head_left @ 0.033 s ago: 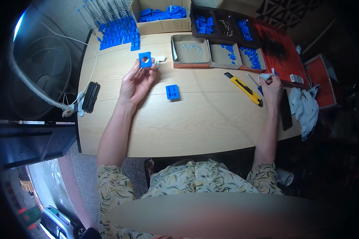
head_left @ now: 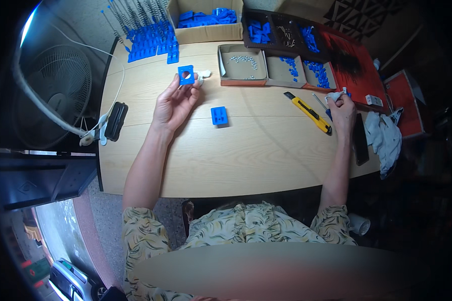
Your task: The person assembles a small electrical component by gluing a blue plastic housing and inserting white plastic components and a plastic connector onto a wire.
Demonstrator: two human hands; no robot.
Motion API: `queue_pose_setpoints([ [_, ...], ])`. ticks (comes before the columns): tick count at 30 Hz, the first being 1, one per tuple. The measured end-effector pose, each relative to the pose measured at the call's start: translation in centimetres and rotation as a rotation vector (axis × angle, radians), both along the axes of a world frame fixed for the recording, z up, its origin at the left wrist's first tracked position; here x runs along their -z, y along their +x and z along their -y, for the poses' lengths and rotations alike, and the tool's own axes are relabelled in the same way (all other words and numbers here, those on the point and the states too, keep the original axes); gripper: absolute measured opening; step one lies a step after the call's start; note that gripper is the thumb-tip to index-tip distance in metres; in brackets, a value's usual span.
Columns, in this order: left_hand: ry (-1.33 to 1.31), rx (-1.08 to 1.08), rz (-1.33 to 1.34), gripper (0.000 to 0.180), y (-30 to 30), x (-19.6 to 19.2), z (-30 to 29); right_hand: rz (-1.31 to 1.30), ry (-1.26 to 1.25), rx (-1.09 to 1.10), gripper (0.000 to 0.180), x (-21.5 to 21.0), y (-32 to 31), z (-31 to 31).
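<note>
My left hand (head_left: pixel 175 105) is closed on a blue plastic plate (head_left: pixel 186 74), square with a round hole, held up above the far left of the table. Just behind those fingers lies a crumpled white scrap (head_left: pixel 204 74). On the wood between my hands sits a blue plastic block (head_left: pixel 219 116) with small slots. At the right, my right hand (head_left: pixel 343 111) pinches a small pale thing with a narrow white tip (head_left: pixel 335 96); its kind is hard to make out. Beside that hand lie a screwdriver (head_left: pixel 320 102), partly covered, and a yellow utility knife (head_left: pixel 309 114).
Cardboard trays (head_left: pixel 242 82) hold silvery bits and small blue parts. Behind stand a box of blue pieces (head_left: pixel 206 34) and a dark tray (head_left: pixel 278 46). Blue bases with springs (head_left: pixel 148 49) crowd the far left. A dark flat object (head_left: pixel 360 140) and a cloth (head_left: pixel 382 138) lie right.
</note>
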State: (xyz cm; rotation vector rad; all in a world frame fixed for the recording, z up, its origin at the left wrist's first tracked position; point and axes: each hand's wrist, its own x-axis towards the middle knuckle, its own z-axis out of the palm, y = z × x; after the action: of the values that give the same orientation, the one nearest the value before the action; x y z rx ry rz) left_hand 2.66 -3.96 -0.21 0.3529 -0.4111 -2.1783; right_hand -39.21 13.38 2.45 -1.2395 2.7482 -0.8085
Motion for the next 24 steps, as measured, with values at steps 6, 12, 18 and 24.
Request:
queue_pose_setpoints([
  [6, 0.009, 0.016, 0.022, 0.035, -0.4, -0.2, -0.4, 0.072, -0.223, 0.026, 0.027, 1.7, 0.0, 0.5],
  [12, 0.021, 0.070, 0.065, 0.040, -1.0, -0.5, -1.4, -0.087, -0.168, 0.138, 0.036, 1.8, 0.0, 0.2],
  [18, 0.019, 0.130, 0.019, 0.038, -1.2, -0.6, -2.3, -0.142, -0.241, 0.078, 0.029, -0.8, 3.6, -1.2],
  [24, 0.050, 0.191, -0.015, 0.042, -1.7, -1.6, -4.0, 0.394, -0.525, -0.669, 0.050, -3.5, 15.6, 1.0],
])
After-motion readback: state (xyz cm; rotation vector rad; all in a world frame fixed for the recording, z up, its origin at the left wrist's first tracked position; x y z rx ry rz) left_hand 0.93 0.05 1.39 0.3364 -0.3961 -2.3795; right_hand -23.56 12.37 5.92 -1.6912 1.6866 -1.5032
